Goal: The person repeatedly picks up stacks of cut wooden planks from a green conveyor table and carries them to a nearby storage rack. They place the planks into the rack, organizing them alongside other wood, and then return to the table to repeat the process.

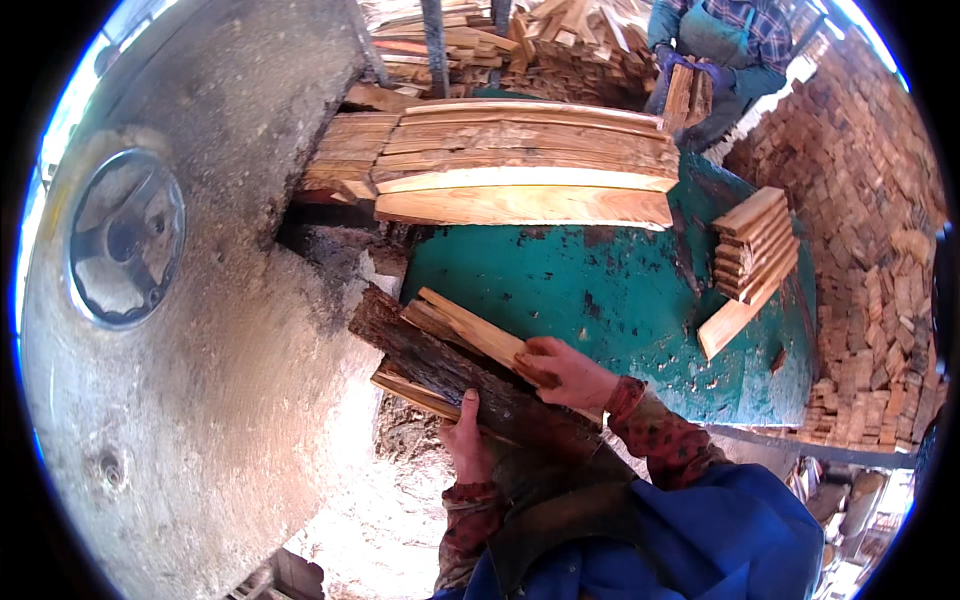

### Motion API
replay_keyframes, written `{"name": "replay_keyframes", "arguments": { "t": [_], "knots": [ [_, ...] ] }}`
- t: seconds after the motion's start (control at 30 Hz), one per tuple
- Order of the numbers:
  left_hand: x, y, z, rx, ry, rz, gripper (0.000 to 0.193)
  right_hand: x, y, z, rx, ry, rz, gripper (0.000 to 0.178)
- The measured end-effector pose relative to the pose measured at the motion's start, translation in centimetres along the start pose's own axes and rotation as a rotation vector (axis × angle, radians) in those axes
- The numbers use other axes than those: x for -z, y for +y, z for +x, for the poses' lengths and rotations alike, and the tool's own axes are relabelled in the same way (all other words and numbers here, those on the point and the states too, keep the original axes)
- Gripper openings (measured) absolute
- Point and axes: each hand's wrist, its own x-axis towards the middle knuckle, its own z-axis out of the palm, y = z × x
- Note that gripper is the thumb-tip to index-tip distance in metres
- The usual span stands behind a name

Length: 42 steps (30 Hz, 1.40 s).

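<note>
Left hand (466, 447) clasps the bark-covered slab (437, 357), right hand (570, 374) grips the pale board (474, 326), and uneven squeezing could splay them apart!

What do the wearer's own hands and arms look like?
Left hand and right hand: both bare, no gloves. Left sleeve and right sleeve: reddish with a dark pattern, each ending in a cuff at the wrist. No cables visible.
</note>
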Motion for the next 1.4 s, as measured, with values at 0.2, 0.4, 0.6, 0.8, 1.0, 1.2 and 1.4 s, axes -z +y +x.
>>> {"name": "replay_keyframes", "arguments": {
  "t": [0.2,0.4,0.6,0.8,1.0,1.2,1.4],
  "knots": [
    [-0.5,-0.5,1.2,-0.027,-0.07,-0.081,0.046,1.2,1.1,2.3,0.05,0.003,-0.067,0.061],
    [-0.6,-0.3,1.8,0.007,-0.098,-0.041,0.052,1.8,-0.6,2.9,0.047,-0.026,-0.254,0.052],
    [-1.1,0.3,1.4,-0.058,-0.058,-0.026,0.054,2.6,-1.8,8.2,0.121,0.099,-0.24,0.04],
    [-1.1,0.0,1.7,-0.013,-0.006,0.011,0.055,3.5,-4.4,19.7,0.187,0.245,-0.418,0.039],
    [-1.0,-0.1,2.0,-0.105,0.035,0.12,0.048,2.6,-7.2,30.7,0.452,0.459,-0.668,0.051],
    [-1.2,0.7,1.5,-0.055,0.029,0.154,0.046,0.4,-6.5,34.0,0.43,0.519,-0.984,0.047],
    [-1.0,0.3,1.7,-0.029,0.011,0.053,0.046,1.0,-6.5,34.8,0.275,0.437,-1.047,0.04]
  ]
}}
